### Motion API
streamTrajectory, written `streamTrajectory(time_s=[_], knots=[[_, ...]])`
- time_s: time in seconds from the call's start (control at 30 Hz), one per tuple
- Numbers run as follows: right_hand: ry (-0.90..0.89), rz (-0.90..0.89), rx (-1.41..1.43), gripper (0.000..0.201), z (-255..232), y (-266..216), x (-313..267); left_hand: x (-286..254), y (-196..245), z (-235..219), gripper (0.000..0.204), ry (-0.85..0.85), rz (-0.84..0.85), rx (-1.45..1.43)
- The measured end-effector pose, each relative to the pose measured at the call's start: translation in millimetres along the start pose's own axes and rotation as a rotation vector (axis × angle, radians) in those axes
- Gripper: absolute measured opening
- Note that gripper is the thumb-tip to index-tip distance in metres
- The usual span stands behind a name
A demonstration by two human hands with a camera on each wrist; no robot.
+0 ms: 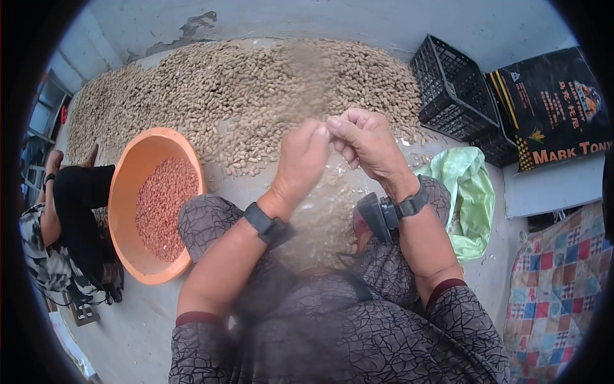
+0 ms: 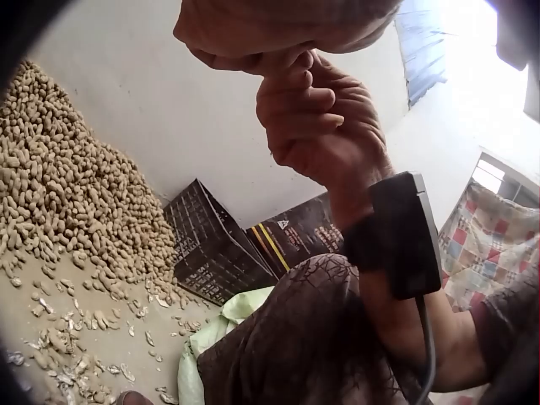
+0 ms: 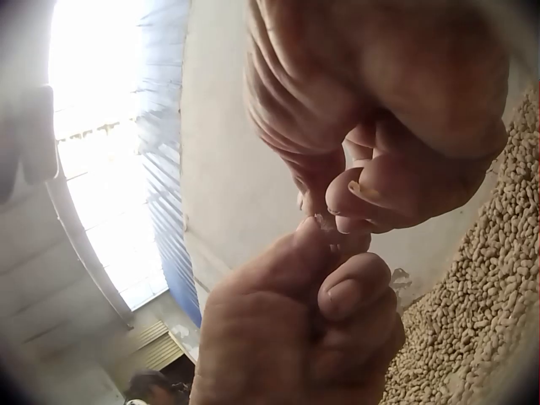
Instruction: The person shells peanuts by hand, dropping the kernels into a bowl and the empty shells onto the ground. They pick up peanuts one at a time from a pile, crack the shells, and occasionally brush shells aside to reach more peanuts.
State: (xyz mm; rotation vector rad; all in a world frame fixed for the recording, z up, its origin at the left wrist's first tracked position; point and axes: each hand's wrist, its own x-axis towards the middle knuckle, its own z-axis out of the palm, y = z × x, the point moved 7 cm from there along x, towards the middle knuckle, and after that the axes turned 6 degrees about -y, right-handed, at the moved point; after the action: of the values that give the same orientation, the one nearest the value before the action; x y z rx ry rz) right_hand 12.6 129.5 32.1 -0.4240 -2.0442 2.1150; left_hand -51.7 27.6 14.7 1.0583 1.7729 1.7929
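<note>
My left hand and right hand meet at the fingertips, raised over the lap with fingers curled. Between the pinching thumbs and fingers is a small peanut, mostly hidden; the right wrist view shows just a pale bit of it. A big heap of unshelled peanuts spreads beyond the hands along the wall. To the left stands an orange basin partly filled with reddish shelled kernels. Broken shells lie between the knees, below the hands.
Black plastic crates stand at the back right, beside a black printed sack. A light green bag lies by the right knee. A patchwork cloth hangs at the right. Another person sits beyond the basin.
</note>
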Motion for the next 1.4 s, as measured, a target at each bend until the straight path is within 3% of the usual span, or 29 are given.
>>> streamTrajectory(time_s=[0.2, 0.37, 0.5, 0.57, 0.9, 1.07, 1.2, 1.27, 1.4], knots=[[0.022, -0.027, -0.064, 0.02, 7, 2, 1, -2, -17, 5, 0.022, 0.061, -0.019, -0.127], [0.008, -0.058, 0.025, 0.022, 11, 2, 1, -2, -1, 0, 0.025, 0.1, 0.046, 0.03], [0.004, -0.016, 0.049, 0.021, 11, 4, 2, -1, -1, 3, 0.026, 0.048, 0.027, -0.014], [0.024, 0.015, 0.058, 0.021, 11, 7, 2, -1, 0, 2, 0.024, 0.087, 0.107, -0.025], [0.045, -0.094, 0.068, 0.016, 19, 6, -2, -6, 0, 0, 0.025, 0.157, 0.062, 0.01], [0.032, -0.126, 0.14, 0.016, 16, 5, 0, -1, -6, 3, 0.025, 0.077, -0.033, -0.253], [0.008, -0.16, 0.138, 0.018, 12, -3, -1, 6, -6, -6, 0.025, -0.005, 0.02, -0.207], [0.02, -0.177, 0.109, 0.018, 9, -5, -2, 6, -17, -1, 0.026, -0.09, -0.23, -0.512], [0.042, -0.18, 0.082, 0.018, 2, -4, -4, 7, -12, 3, 0.028, -0.103, -0.227, -0.52]])
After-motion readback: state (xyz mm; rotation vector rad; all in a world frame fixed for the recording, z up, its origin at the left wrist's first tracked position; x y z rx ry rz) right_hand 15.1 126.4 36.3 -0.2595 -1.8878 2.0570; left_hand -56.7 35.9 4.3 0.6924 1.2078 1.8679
